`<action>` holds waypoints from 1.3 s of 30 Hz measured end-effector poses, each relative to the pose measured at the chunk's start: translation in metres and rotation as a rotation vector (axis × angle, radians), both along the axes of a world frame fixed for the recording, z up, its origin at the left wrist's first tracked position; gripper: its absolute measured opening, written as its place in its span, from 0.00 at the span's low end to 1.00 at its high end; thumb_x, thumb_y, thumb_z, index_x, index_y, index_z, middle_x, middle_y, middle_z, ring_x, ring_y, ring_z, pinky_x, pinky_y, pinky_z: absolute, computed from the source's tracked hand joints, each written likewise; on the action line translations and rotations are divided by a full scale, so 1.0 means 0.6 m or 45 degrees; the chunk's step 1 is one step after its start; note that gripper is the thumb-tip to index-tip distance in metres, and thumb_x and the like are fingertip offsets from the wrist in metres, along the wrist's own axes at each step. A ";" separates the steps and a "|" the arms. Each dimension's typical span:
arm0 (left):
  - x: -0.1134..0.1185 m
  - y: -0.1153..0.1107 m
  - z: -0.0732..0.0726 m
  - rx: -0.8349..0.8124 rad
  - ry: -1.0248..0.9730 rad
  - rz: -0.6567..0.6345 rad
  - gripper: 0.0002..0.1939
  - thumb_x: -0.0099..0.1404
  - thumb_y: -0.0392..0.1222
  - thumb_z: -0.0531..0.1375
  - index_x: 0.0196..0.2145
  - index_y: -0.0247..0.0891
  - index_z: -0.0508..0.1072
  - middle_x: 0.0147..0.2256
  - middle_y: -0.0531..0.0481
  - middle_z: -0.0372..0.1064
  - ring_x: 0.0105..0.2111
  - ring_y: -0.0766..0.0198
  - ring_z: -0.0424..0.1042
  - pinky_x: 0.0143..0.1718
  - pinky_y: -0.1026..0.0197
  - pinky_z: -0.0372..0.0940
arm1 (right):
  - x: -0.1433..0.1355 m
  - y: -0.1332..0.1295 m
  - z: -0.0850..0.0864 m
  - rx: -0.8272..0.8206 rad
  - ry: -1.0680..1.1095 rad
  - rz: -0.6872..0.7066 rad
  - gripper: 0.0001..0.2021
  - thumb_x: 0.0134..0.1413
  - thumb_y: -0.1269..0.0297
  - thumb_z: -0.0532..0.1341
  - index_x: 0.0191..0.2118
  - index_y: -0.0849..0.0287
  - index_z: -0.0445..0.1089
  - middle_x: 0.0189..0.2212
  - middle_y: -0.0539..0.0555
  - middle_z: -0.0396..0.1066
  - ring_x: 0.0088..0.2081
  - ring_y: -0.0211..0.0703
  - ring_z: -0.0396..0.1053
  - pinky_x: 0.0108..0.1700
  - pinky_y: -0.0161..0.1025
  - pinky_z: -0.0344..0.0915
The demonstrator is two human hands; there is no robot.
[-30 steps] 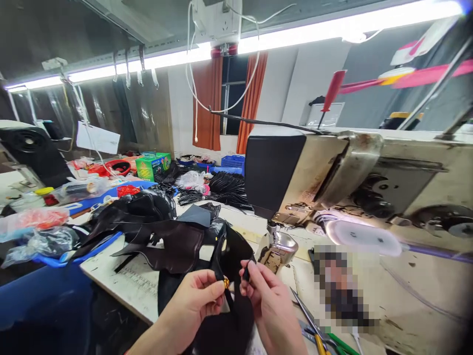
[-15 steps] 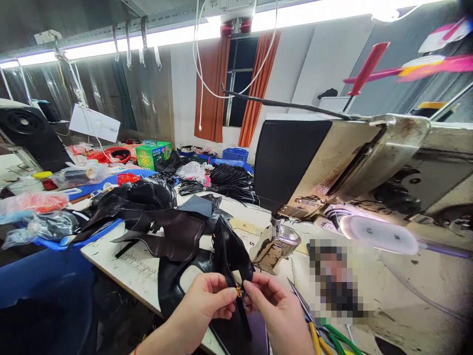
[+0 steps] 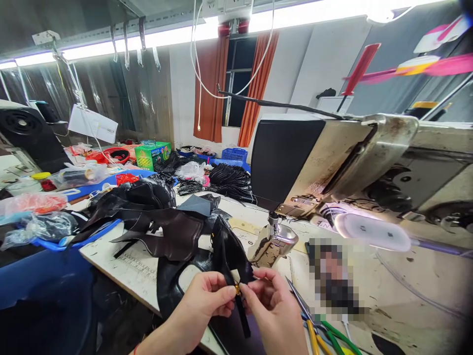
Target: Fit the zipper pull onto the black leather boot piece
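Observation:
In the head view, my left hand pinches a small gold metal fitting between thumb and forefinger. My right hand is closed at the fitting's right side, thumb and forefinger tips meeting there, other fingers curled. A narrow black strap hangs down from the fitting between my hands. Behind it a black leather piece stands up in a fold, with a small pale patch just above my fingertips. The fitting's exact kind is too small to make out.
Dark brown leather pieces lie to the left on the white table. A sewing machine stands at the right, its presser area beyond my right hand. Scissors with yellow handles and a green-handled tool lie at right.
My right thumb and forefinger have shifted left onto the fitting, away from the leather's edge. The left hand keeps its pinch. The view has moved slightly.

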State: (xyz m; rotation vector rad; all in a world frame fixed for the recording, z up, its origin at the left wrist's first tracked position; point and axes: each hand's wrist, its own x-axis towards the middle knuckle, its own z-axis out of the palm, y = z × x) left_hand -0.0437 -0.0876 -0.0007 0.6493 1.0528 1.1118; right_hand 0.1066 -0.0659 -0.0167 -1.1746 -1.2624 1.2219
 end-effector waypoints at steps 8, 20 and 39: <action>-0.003 -0.002 0.003 0.005 0.017 -0.033 0.25 0.40 0.54 0.74 0.24 0.32 0.71 0.21 0.53 0.68 0.22 0.72 0.66 0.26 0.68 0.61 | 0.011 -0.017 0.014 0.543 -0.408 0.145 0.06 0.57 0.63 0.58 0.32 0.52 0.73 0.27 0.47 0.74 0.29 0.36 0.71 0.33 0.29 0.65; -0.003 -0.008 0.010 -0.023 -0.047 -0.028 0.25 0.40 0.53 0.75 0.23 0.32 0.69 0.22 0.53 0.67 0.22 0.73 0.65 0.25 0.69 0.60 | 0.020 0.000 0.008 0.450 -0.398 0.272 0.08 0.52 0.58 0.65 0.28 0.55 0.74 0.23 0.48 0.73 0.25 0.36 0.69 0.28 0.28 0.65; 0.003 -0.019 0.015 0.017 -0.143 0.030 0.22 0.41 0.49 0.75 0.26 0.30 0.74 0.23 0.52 0.69 0.23 0.72 0.67 0.26 0.69 0.62 | -0.015 -0.008 0.018 0.155 -0.224 0.043 0.18 0.49 0.47 0.64 0.25 0.58 0.69 0.18 0.49 0.66 0.21 0.37 0.62 0.23 0.33 0.61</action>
